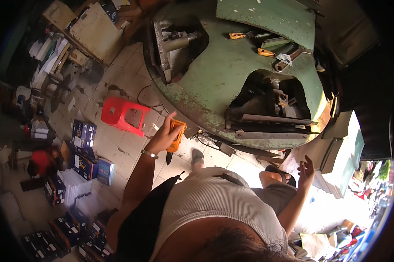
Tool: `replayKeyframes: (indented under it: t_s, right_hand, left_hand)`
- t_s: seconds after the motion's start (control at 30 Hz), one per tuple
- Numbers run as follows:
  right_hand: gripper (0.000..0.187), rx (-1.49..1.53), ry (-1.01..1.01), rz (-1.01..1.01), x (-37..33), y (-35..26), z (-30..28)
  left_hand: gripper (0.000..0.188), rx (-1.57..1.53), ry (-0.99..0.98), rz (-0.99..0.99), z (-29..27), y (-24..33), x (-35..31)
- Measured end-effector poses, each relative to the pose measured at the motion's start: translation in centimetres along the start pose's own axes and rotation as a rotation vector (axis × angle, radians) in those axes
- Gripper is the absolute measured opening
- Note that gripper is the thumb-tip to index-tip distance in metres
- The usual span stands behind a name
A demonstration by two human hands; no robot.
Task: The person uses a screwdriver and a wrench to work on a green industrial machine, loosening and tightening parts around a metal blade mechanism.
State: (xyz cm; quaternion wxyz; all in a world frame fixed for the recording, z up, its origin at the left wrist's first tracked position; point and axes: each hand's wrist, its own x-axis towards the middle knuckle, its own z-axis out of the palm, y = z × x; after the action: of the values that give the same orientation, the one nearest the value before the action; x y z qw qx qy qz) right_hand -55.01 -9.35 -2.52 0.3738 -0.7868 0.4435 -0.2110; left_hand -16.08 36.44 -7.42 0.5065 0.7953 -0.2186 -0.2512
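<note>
My left hand [163,139], with a metal bracelet at the wrist, is wrapped round an orange hand tool [177,138]. A black part points down from its lower end; its exact kind is not clear. The hand hangs between a red plastic stool [123,115] and the rim of a large round green machine table [205,83]. My right hand [307,173] is raised low at my right side, its fingers apart and slightly bent, with nothing seen in it. Closest to it is a thick stack of large sheets [343,153], from which it looks apart.
On the green table lie orange-handled tools [266,53] and a wrench-like metal bar [288,60]; dark cutouts hold metal jaws [275,120]. Dark blue boxes [84,133] and paper stacks [74,182] stand on the tiled floor at left. A cable [144,96] trails beside the table.
</note>
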Motion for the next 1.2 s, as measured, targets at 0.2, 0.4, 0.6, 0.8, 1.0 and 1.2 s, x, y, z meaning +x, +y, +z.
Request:
replayKeyframes:
  t_s: [0.2, 0.4, 0.6, 0.8, 1.0, 1.2]
  right_hand:
    - [0.043, -0.332, -0.218, -0.036, -0.2, -1.6, 1.3]
    - [0.053, -0.437, -0.365, 0.083, 0.1, -3.8, 2.6]
    - [0.058, -0.471, -0.401, 0.064, 0.1, -4.4, 3.1]
    - [0.057, -0.498, -0.412, 0.025, -0.3, -3.6, 3.6]
    - [0.055, -0.511, -0.401, 0.008, -0.6, -3.0, 4.2]
    - [0.054, -0.499, -0.398, 0.036, -1.1, -3.1, 5.0]
  left_hand:
    - [0.052, 0.076, -0.117, -0.269, 4.3, -8.0, -5.0]
    - [0.073, 0.114, -0.151, -0.445, 8.5, -18.4, -6.9]
    - [0.089, 0.364, -0.21, -0.81, 9.7, -25.8, -9.0]
    - [0.087, 0.377, -0.217, -0.697, 10.2, -35.2, -9.4]
    - [0.067, 0.961, -0.709, 0.063, 9.9, -29.5, -4.5]
    - [0.062, 0.173, -0.176, -0.581, 6.9, -20.0, -4.9]
